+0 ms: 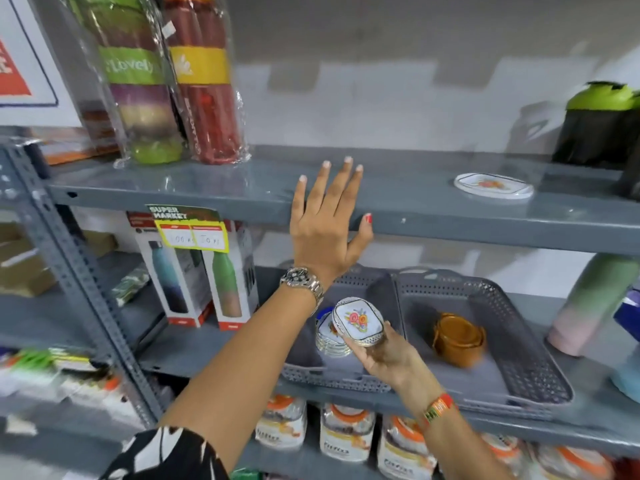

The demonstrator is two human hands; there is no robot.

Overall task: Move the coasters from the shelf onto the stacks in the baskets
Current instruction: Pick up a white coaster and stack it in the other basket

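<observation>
Right hand (388, 355) grip holds a floral coaster (358, 322) tilted, just above the white stack (332, 337) in the left basket (311, 372), left hand (325, 223) open; risk: off-centre drop slides off or topples stack.

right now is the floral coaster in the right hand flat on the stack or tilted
Tilted. The right hand holds the floral coaster at an angle over the white stack in the left basket, not yet flat.

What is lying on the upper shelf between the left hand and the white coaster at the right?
Nothing: in the head view, the upper shelf is bare between the left hand and the white coaster.
</observation>
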